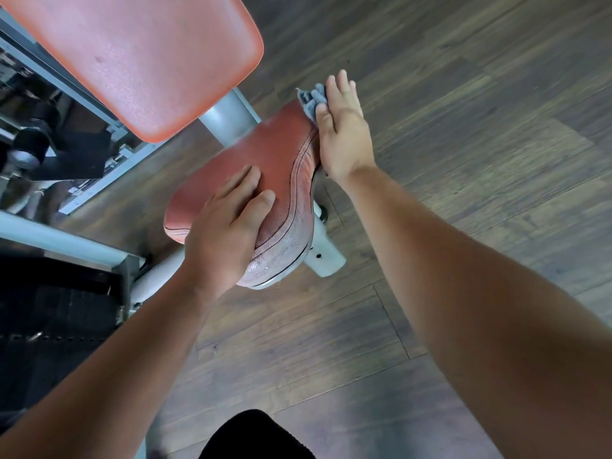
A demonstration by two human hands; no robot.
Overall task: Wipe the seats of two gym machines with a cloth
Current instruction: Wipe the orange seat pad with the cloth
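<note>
A worn red padded seat (275, 160) of a grey gym machine fills the middle of the view. Its cracked side edge (299, 207) faces right. My left hand (225, 233) lies flat on the near part of the seat top, fingers together, holding nothing. My right hand (341, 134) presses a crumpled grey-blue cloth (311, 99) against the seat's far right edge, palm toward the pad. Most of the cloth is hidden under my fingers.
A large red backrest pad (139, 58) rises at the upper left. Grey frame tubes (59, 240) and a black weight stack (49, 326) stand at left. A grey seat post (326, 253) sits under the seat. Dark wood-plank floor (463, 94) spreads to the right.
</note>
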